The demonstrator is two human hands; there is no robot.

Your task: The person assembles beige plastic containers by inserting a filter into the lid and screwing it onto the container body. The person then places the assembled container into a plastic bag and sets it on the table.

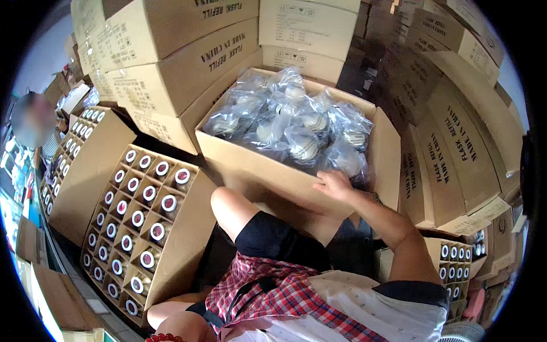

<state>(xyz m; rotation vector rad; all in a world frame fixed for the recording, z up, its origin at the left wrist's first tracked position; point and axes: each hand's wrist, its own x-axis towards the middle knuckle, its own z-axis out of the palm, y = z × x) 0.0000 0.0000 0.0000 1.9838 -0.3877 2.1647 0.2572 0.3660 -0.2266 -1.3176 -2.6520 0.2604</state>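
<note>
My right hand (335, 185) is at the near rim of a large open cardboard box (256, 157), beside a clear plastic bag (345, 162). Its fingers are loosely bent and slightly apart, and nothing shows between them. Clear bags holding pale, round, ridged pieces (303, 147) fill this box. Only my left forearm, with a red bead bracelet (163, 338), reaches the bottom edge of the view; the left hand itself is out of sight.
At left stands a divided carton (185, 228) of white-rimmed, red-centred cylinders, with a similar carton (85, 165) behind. Stacked closed cartons (188, 74) rise beyond the open box, and more cartons (456, 154) line the right. Another person (34, 119) is at far left.
</note>
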